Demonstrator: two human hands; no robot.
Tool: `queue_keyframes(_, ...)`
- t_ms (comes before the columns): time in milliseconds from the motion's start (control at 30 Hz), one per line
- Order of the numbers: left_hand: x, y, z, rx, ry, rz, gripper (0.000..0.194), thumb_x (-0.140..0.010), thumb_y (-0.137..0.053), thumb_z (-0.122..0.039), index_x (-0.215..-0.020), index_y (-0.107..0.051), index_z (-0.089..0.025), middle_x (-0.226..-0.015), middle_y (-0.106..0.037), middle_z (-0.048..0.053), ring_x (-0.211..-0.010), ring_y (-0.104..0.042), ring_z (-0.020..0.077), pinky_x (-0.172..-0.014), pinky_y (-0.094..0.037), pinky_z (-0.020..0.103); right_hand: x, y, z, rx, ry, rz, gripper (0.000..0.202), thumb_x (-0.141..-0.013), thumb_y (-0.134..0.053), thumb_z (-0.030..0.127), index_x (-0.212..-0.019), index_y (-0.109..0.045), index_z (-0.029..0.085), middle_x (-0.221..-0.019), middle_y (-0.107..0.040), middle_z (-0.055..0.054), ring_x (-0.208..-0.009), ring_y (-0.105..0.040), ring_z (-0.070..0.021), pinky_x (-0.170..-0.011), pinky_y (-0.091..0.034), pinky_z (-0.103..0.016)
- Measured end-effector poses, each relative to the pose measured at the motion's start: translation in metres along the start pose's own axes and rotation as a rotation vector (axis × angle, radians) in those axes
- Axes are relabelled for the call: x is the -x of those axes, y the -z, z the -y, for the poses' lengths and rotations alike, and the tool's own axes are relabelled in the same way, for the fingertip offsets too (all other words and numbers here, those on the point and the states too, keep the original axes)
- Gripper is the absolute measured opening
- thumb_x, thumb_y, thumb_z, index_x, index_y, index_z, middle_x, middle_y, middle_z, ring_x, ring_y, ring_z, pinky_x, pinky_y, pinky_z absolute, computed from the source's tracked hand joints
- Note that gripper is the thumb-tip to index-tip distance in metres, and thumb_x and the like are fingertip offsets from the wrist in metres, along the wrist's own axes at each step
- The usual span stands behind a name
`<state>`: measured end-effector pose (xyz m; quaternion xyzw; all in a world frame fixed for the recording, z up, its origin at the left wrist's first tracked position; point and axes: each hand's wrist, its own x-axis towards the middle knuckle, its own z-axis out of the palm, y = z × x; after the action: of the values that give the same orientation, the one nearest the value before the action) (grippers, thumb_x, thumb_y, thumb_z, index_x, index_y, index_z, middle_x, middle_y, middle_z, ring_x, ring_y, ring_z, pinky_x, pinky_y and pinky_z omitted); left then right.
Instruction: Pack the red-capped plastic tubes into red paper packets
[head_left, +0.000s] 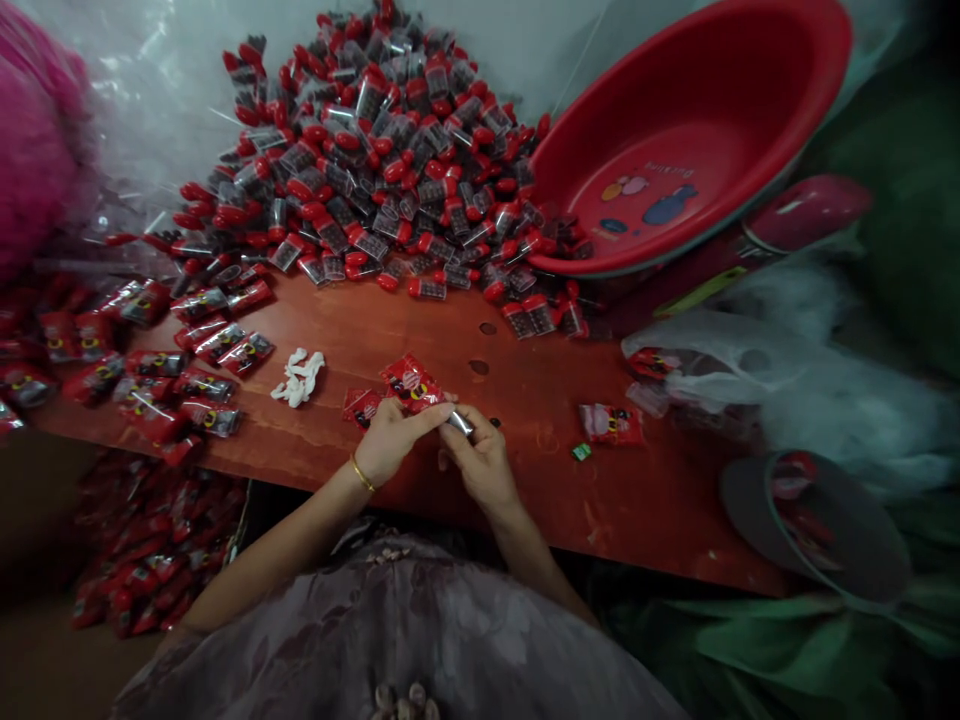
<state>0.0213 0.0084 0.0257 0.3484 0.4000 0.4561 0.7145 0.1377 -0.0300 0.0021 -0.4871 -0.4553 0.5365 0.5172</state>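
Over the wooden table, my left hand (389,438) is closed on a small red printed packet (411,383), its thumb reaching toward my right hand. My right hand (480,458) pinches a small shiny dark-and-silver tube (460,423) at the packet's right end. Whether the tube is partly inside the packet cannot be made out. Another red packet (361,406) lies flat just left of my left hand. A gold bracelet (362,474) circles my left wrist.
A big heap of clear tubes with red caps (375,160) covers the back. A red basin (675,140) leans at right. Filled red packets (180,390) lie left, and white scraps (298,377) nearer. A packet (611,424), green piece (581,452) and grey container (750,510) are right.
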Motion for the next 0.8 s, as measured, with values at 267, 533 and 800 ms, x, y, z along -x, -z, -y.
queue_keyframes(267, 0.004, 0.000, 0.013, 0.100, 0.017, -0.043, 0.037, -0.065, -0.073, -0.044, -0.088, -0.072, -0.015, -0.073, -0.070, 0.004, -0.063, -0.062, 0.0135, -0.057, -0.049, 0.023, 0.003, -0.011, -0.010, -0.046, 0.003, -0.083, 0.028, -0.082, -0.055, 0.046, -0.094, -0.058, 0.021, -0.060, -0.049, 0.006, -0.043, -0.041, -0.0064, -0.042, -0.041, -0.020)
queue_keyframes(533, 0.009, -0.006, 0.006, 0.121, 0.010, -0.123, 0.033, -0.062, -0.075, -0.044, -0.077, -0.073, -0.014, -0.070, -0.071, 0.005, -0.066, -0.063, 0.0149, -0.068, -0.049, 0.027, 0.005, -0.006, 0.000, 0.320, 0.155, -0.050, 0.020, -0.085, -0.052, 0.036, -0.098, -0.056, 0.021, -0.076, -0.061, 0.000, -0.067, -0.058, -0.0131, -0.058, -0.046, -0.023)
queue_keyframes(800, 0.004, -0.013, 0.002, 0.091, 0.068, -0.155, 0.023, -0.064, -0.071, -0.032, -0.076, -0.074, -0.013, -0.077, -0.073, 0.007, -0.075, -0.064, 0.0172, -0.080, -0.047, 0.030, 0.006, -0.016, 0.001, 0.436, 0.261, -0.096, 0.017, -0.085, -0.050, 0.027, -0.100, -0.054, 0.020, -0.091, -0.066, -0.006, -0.081, -0.062, -0.0159, -0.072, -0.049, -0.027)
